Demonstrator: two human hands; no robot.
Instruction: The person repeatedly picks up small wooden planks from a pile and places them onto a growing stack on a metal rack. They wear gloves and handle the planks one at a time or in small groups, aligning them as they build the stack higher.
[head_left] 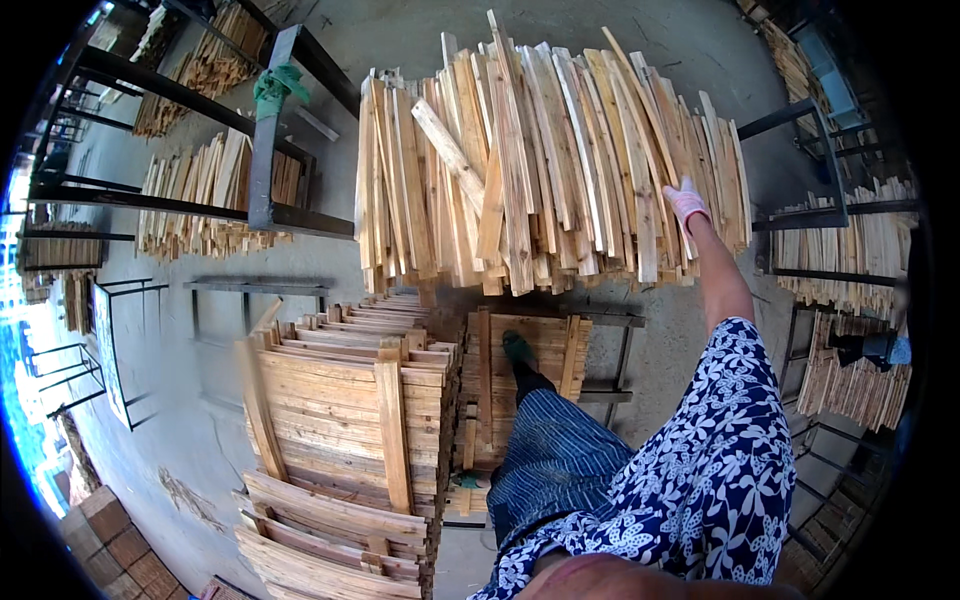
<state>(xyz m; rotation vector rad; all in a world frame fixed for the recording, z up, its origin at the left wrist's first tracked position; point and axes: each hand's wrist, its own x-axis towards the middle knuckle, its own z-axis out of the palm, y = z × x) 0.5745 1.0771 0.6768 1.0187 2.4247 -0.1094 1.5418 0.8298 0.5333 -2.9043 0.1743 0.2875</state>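
My right hand (687,203), in a pale pinkish-white glove, reaches forward to the right part of a wide pile of wooden slats (560,160). Its fingers are closed at the near end of a long thin wooden slat (640,105) that lies slanted over the others, its far end sticking out past the pile. Several slats there lie side by side, pointing away from me. A short loose piece of wood (448,152) rests crosswise on top, left of the middle. My left hand does not show.
A tall stack of slatted wooden panels (330,415) stands close at left. My green-shod foot (516,348) is on a low wooden panel (572,355). Dark metal frames (262,130) flank the pile, the left one tied with green cloth (276,88). More slat piles (845,250) stand at right.
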